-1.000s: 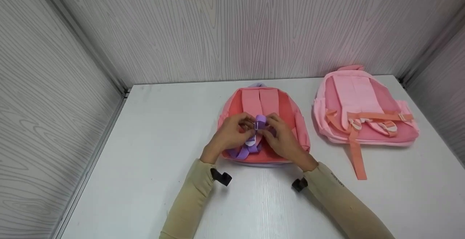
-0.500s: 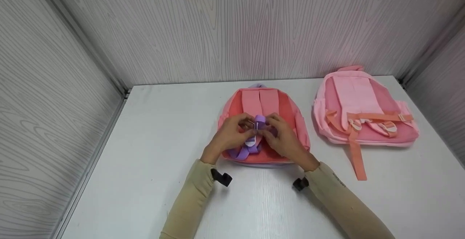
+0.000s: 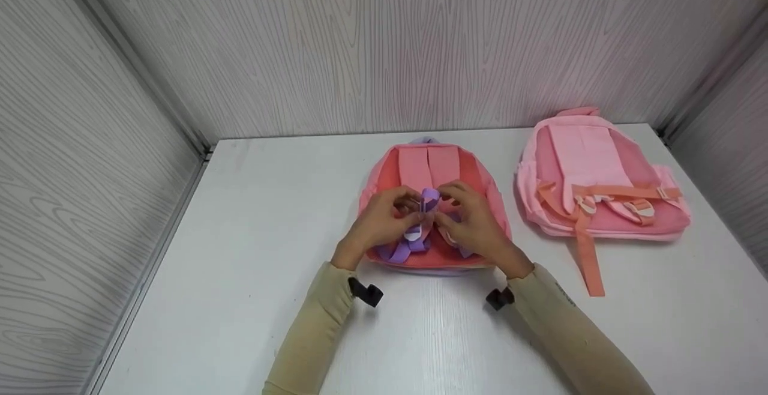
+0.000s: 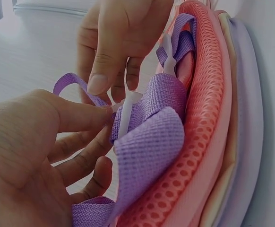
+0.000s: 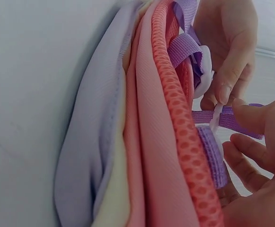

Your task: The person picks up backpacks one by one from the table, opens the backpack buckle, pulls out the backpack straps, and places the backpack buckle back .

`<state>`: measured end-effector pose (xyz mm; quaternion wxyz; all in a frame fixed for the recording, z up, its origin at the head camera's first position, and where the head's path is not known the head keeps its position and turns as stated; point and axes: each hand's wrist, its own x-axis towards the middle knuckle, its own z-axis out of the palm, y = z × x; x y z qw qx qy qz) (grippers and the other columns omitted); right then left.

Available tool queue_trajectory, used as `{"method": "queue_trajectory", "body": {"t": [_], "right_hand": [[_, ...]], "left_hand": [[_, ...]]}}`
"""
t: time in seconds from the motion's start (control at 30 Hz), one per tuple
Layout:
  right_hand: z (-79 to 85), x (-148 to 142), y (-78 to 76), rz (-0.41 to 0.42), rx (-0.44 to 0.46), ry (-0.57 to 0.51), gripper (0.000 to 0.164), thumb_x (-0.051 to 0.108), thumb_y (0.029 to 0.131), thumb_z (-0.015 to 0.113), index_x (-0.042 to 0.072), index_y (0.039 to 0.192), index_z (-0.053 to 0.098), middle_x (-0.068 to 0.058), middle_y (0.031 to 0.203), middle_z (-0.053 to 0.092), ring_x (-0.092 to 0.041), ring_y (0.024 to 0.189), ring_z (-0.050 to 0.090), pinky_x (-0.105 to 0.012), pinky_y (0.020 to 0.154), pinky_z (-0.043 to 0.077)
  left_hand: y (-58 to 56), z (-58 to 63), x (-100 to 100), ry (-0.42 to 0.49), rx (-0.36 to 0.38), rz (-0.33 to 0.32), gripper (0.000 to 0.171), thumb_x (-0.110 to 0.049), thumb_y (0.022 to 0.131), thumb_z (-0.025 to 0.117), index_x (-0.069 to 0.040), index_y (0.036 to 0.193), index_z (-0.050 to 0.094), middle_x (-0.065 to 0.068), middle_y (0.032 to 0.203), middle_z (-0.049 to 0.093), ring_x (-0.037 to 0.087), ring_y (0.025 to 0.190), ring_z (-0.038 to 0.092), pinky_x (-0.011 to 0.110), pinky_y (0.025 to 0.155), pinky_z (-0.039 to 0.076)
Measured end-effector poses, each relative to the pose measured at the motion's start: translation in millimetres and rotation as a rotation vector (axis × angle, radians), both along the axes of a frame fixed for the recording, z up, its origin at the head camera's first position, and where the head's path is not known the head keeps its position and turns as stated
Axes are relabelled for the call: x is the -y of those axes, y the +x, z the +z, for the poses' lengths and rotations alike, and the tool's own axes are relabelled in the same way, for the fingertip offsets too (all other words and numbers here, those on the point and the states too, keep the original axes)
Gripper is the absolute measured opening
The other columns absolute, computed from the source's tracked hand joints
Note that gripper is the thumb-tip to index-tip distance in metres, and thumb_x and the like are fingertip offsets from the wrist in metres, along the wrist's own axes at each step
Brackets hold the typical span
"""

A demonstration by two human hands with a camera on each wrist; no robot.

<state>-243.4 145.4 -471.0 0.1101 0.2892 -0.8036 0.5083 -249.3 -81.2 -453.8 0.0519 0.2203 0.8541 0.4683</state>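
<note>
A coral and pink backpack [image 3: 444,161] lies with its straps up in the middle of the table. Above it, my left hand [image 3: 384,218] pinches a white plastic strap slider [image 4: 124,118] between thumb and fingers. Purple webbing [image 4: 149,146] runs through this slider, and a loop of it rises between my hands in the head view. My right hand [image 3: 477,227] is just right of the loop, its thumb at the webbing's narrow end [image 5: 248,126] and its fingertips apart. A second white buckle [image 5: 204,73] hangs on purple webbing beside the left hand.
To the right lies another pink backpack [image 3: 591,155], its orange strap [image 3: 590,263] trailing toward the front. The white tabletop [image 3: 270,215] meets a grey wood-grain wall [image 3: 384,53] behind, with side panels left and right.
My right hand has shifted slightly right and its fingers have spread from the purple webbing. My left hand has kept its pinch in the same place. Both backpacks lie as before.
</note>
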Motion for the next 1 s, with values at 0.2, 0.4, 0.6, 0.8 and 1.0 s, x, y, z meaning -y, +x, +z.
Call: {"method": "queue_trajectory", "body": {"t": [0.2, 0.4, 0.6, 0.8, 1.0], "right_hand": [[4.7, -1, 1.3, -0.019, -0.001, 0.005, 0.034, 0.006, 0.096, 0.079, 0.005, 0.13, 0.072, -0.011, 0.124, 0.069, -0.029, 0.115, 0.063, -0.056, 0.099, 0.056], [7.1, -2, 3.3, -0.015, -0.029, -0.006, 0.035, 0.012, 0.098, 0.079, 0.006, 0.131, 0.072, -0.01, 0.126, 0.07, -0.026, 0.116, 0.063, -0.057, 0.103, 0.052], [10.0, -1, 4.0, -0.018, -0.059, -0.02, 0.036, 0.015, 0.098, 0.079, 0.003, 0.131, 0.071, -0.01, 0.124, 0.071, -0.026, 0.116, 0.064, -0.057, 0.103, 0.052], [12.1, 1, 4.3, -0.03, -0.082, -0.014, 0.035, 0.013, 0.098, 0.078, 0.001, 0.131, 0.072, -0.012, 0.124, 0.071, -0.026, 0.115, 0.065, -0.058, 0.101, 0.054], [13.0, 1, 4.3, -0.025, -0.097, -0.025, 0.032, 0.008, 0.099, 0.075, 0.001, 0.131, 0.073, -0.013, 0.125, 0.072, -0.026, 0.113, 0.067, -0.05, 0.101, 0.057]], "left_hand": [[0.3, -0.4, -1, -0.014, 0.0, 0.009, 0.026, -0.023, 0.102, 0.075, -0.013, 0.125, 0.07, 0.002, 0.116, 0.076, 0.017, 0.105, 0.069, 0.038, 0.094, 0.058], [1.3, -0.7, -2, -0.021, -0.009, 0.007, 0.026, -0.026, 0.102, 0.074, -0.014, 0.126, 0.07, 0.001, 0.118, 0.075, 0.017, 0.106, 0.068, 0.037, 0.094, 0.058], [1.3, -1.3, -2, -0.022, -0.03, 0.008, 0.027, -0.025, 0.102, 0.075, -0.014, 0.126, 0.07, 0.001, 0.118, 0.075, 0.016, 0.107, 0.069, 0.038, 0.096, 0.058], [2.1, -1.0, -3, -0.024, -0.053, -0.001, 0.026, -0.02, 0.101, 0.074, -0.013, 0.126, 0.069, 0.002, 0.116, 0.075, 0.016, 0.105, 0.069, 0.038, 0.096, 0.057], [1.7, -2.7, -4, -0.027, -0.063, -0.006, 0.026, -0.018, 0.102, 0.073, -0.013, 0.127, 0.069, 0.002, 0.116, 0.075, 0.016, 0.105, 0.069, 0.037, 0.097, 0.058]]}}
